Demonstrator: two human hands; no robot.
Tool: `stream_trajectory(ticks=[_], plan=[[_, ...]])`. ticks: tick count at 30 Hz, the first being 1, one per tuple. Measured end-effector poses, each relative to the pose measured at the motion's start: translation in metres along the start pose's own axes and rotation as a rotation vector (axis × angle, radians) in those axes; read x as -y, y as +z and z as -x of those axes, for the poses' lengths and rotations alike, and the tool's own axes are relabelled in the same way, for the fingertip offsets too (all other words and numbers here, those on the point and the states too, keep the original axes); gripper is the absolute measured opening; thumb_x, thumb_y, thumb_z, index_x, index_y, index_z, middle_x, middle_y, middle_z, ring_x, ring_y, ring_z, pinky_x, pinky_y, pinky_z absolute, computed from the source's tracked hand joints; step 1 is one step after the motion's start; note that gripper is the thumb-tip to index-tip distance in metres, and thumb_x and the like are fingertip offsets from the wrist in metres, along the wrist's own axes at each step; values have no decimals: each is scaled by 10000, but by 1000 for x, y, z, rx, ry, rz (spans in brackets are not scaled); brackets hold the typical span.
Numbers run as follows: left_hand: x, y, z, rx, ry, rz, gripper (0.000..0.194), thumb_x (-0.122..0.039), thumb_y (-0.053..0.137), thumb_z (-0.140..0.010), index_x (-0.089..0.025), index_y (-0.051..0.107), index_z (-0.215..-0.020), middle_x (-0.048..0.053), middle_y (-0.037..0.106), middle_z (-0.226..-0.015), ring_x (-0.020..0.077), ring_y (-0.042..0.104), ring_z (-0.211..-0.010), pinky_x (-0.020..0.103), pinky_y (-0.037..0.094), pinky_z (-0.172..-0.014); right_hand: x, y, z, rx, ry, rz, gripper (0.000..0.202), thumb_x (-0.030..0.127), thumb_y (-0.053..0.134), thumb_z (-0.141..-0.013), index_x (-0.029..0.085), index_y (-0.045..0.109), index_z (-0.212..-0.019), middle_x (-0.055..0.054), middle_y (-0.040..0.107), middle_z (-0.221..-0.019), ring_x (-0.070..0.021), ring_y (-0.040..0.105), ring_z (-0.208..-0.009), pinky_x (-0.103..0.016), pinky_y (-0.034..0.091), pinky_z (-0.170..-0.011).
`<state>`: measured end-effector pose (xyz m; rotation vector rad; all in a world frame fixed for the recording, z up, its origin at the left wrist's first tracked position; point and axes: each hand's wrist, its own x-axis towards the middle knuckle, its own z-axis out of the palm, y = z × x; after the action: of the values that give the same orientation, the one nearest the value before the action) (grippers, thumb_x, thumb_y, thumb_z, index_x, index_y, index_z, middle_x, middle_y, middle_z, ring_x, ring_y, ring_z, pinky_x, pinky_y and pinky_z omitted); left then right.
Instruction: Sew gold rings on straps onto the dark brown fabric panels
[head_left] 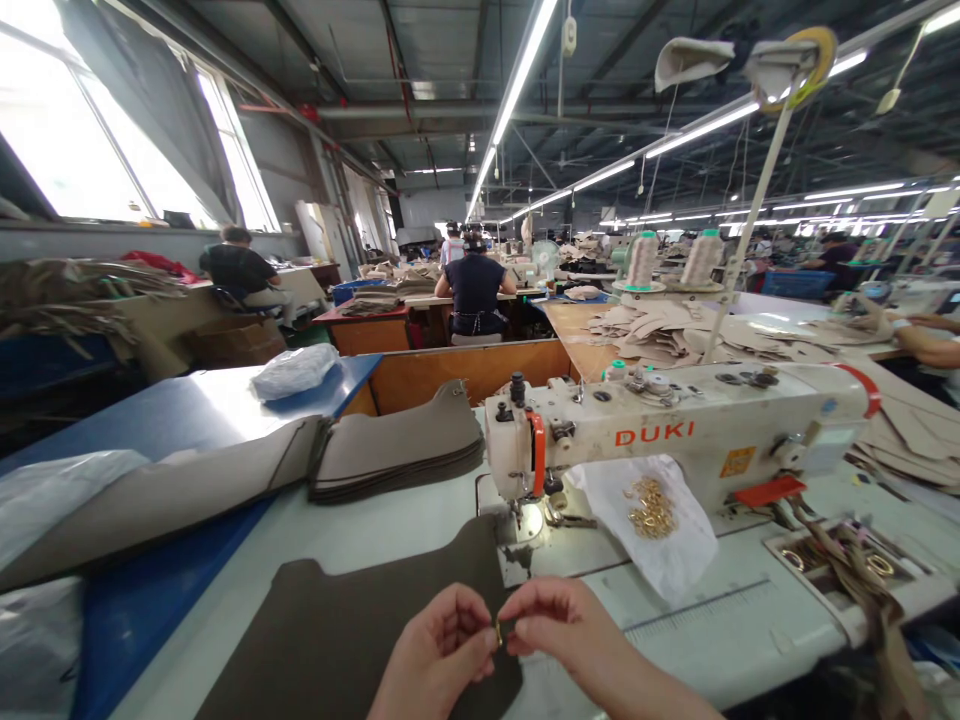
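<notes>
My left hand [444,640] and my right hand [564,628] meet fingertip to fingertip above a dark brown cut panel [352,630]. Between the fingertips shows a small gold-coloured metal fitting [498,634]; its shape is mostly hidden. Both hands are closed in a pinch around it. The panel lies flat on the pale sewing table [225,610], its far corner near the needle area of a white sewing machine [652,425]. On the machine bed, to the right, a white plastic bag [686,550] holds a heap of gold metal fittings [651,507].
A stack of brown panels [397,450] lies left of the machine, beside a longer folded piece [187,490]. At right, a tray [825,600] holds rings and straps. Thread cones [642,262] stand behind the machine. Co-workers [476,285] sit farther off.
</notes>
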<state>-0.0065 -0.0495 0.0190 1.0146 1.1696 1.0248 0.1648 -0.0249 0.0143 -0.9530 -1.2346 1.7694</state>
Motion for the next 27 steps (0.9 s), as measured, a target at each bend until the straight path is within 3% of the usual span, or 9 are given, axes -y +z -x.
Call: stream_trajectory(ticks=[5, 9, 14, 19, 22, 25, 27], plan=[[-8, 1, 6, -44, -73, 59, 424, -561, 765, -612, -172, 657, -742, -3, 651, -659, 131, 601, -596, 238, 480, -590, -10, 5, -3, -46, 17, -69, 339, 427, 811, -554, 156, 674, -704, 4, 624, -603, -131, 587, -583, -275, 463, -610], [-6, 6, 9, -79, -161, 217, 463, -512, 827, -552, -173, 693, -837, 32, 700, -738, 143, 639, -658, 250, 508, -680, -9, 9, -1, -96, 2, -132, 375, 454, 821, -540, 155, 666, -705, 5, 618, -595, -128, 581, -573, -271, 463, -605], [1, 8, 0, 9, -159, 189, 401, -419, 876, -500, -154, 650, -698, 27, 679, -640, 125, 612, -582, 227, 468, -592, -13, 10, -3, -87, -23, -141, 378, 451, 831, -524, 159, 646, -679, 8, 606, -572, -136, 580, -562, -272, 455, -581], [-1, 1, -10, 111, -161, 28, 242, -283, 787, -539, -172, 578, -590, -4, 631, -544, 117, 548, -502, 241, 411, -528, -10, 11, 4, -18, -31, -127, 301, 393, 771, -585, 169, 596, -684, 2, 612, -598, -163, 614, -588, -298, 471, -611], [-8, -1, -8, 123, -83, -146, 96, -182, 655, -528, -176, 562, -551, -40, 574, -496, 107, 492, -496, 230, 358, -513, 1, 15, 14, -40, -129, 132, 161, 288, 668, -655, 172, 605, -748, -16, 629, -697, -171, 613, -668, -298, 460, -654], [-14, 0, -3, 53, -21, -345, 31, -160, 546, -527, -178, 558, -550, -51, 550, -516, 112, 467, -523, 229, 333, -514, 10, 17, 21, -60, -203, 429, 225, 209, 670, -613, 177, 604, -826, -18, 625, -793, -170, 590, -750, -276, 441, -690], [-15, 1, 1, 23, -9, -419, 44, -163, 513, -525, -182, 546, -547, -55, 533, -522, 116, 459, -527, 230, 332, -515, 12, 18, 23, -60, -186, 477, 250, 190, 681, -579, 183, 576, -806, 0, 612, -764, -161, 582, -723, -258, 435, -671]])
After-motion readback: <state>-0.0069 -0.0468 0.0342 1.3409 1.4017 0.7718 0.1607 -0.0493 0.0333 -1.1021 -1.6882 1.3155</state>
